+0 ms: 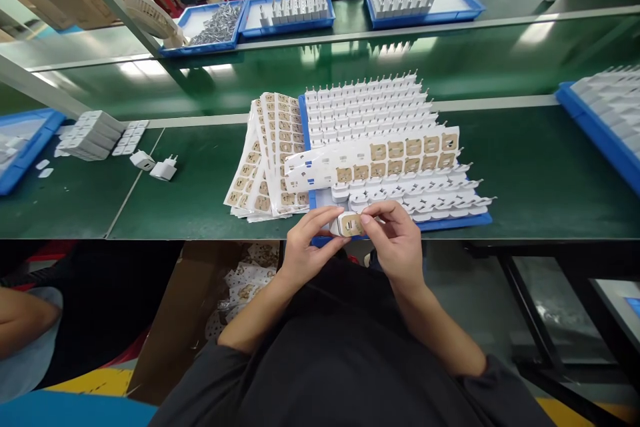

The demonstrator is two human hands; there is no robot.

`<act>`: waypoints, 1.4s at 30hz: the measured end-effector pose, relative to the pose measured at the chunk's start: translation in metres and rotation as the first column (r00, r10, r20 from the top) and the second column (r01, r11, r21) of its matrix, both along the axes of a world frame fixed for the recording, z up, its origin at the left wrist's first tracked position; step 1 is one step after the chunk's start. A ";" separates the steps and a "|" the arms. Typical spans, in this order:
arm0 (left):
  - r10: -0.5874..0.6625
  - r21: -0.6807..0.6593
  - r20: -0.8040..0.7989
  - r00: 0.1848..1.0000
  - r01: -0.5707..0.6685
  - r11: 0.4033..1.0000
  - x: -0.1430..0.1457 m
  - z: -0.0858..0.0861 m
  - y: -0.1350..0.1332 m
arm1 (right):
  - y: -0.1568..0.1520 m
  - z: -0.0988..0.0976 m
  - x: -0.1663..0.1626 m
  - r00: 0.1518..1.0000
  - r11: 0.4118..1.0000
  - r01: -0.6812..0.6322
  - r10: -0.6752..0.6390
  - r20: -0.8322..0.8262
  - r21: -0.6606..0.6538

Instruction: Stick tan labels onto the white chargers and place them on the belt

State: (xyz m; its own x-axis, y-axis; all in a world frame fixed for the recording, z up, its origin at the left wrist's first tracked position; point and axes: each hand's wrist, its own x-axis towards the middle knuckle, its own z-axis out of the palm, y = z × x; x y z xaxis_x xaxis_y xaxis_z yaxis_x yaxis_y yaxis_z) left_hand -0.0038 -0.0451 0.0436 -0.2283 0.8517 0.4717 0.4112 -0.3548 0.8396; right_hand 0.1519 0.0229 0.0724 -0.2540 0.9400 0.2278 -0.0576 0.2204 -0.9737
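Note:
Both hands hold one white charger plug at the near table edge. My left hand grips its left end. My right hand presses a tan sticker onto its face with thumb and fingers. Just beyond them a blue tray is packed with rows of white charger plugs. A white backing sheet of tan stickers lies across the tray.
A fanned stack of sticker sheets leans at the tray's left. Loose plugs and stacked plugs lie further left. More blue trays sit right and on the far belt. A cardboard box stands under the table; another person's arm is at left.

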 end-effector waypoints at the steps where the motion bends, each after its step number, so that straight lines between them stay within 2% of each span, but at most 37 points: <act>1: 0.003 0.004 -0.003 1.000 -0.003 1.000 0.000 0.000 0.000 | 0.000 0.000 0.000 1.000 1.000 -0.001 0.001 0.000 0.004; 12: 0.013 0.022 -0.022 1.000 -0.013 1.000 0.001 0.002 -0.001 | -0.005 -0.007 -0.001 0.999 1.000 0.024 -0.025 0.029 0.019; 19: 0.045 0.044 -0.088 0.995 -0.041 0.998 0.001 0.004 -0.001 | -0.007 -0.006 -0.005 0.994 0.997 0.057 -0.062 0.094 0.048; 27: 0.069 0.077 -0.108 0.992 -0.061 0.995 0.000 0.000 -0.003 | -0.006 -0.001 -0.009 0.973 0.976 0.085 -0.125 0.195 0.199; 28: 0.075 0.086 -0.091 0.993 -0.067 0.994 0.000 -0.001 -0.003 | -0.005 -0.001 -0.009 0.973 0.978 0.076 -0.115 0.201 0.193; 30: 0.079 0.107 -0.046 0.996 -0.073 0.992 0.002 -0.004 -0.004 | -0.002 -0.002 -0.008 0.984 0.995 0.008 -0.025 0.174 0.096; 32: 0.075 0.127 -0.012 0.997 -0.072 0.989 0.004 -0.007 -0.005 | 0.000 -0.004 -0.007 0.990 0.994 -0.106 0.109 0.091 -0.036; 34: 0.085 0.145 -0.002 0.996 -0.084 0.986 0.006 -0.008 -0.004 | 0.001 -0.008 -0.007 0.981 0.975 -0.195 0.195 -0.007 -0.112; 42: 0.225 0.363 -0.220 0.949 -0.134 0.922 0.006 -0.007 0.005 | -0.003 -0.011 -0.012 0.960 0.963 -0.238 0.213 -0.182 -0.125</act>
State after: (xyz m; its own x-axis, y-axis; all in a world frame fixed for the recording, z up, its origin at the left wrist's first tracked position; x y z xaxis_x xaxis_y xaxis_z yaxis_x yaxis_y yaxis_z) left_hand 0.0023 -0.0406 0.0366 -0.1971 0.5854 0.7865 0.6767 -0.4992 0.5411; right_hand 0.1400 0.0195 0.0610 -0.4335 0.8885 0.1503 -0.2519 0.0407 -0.9669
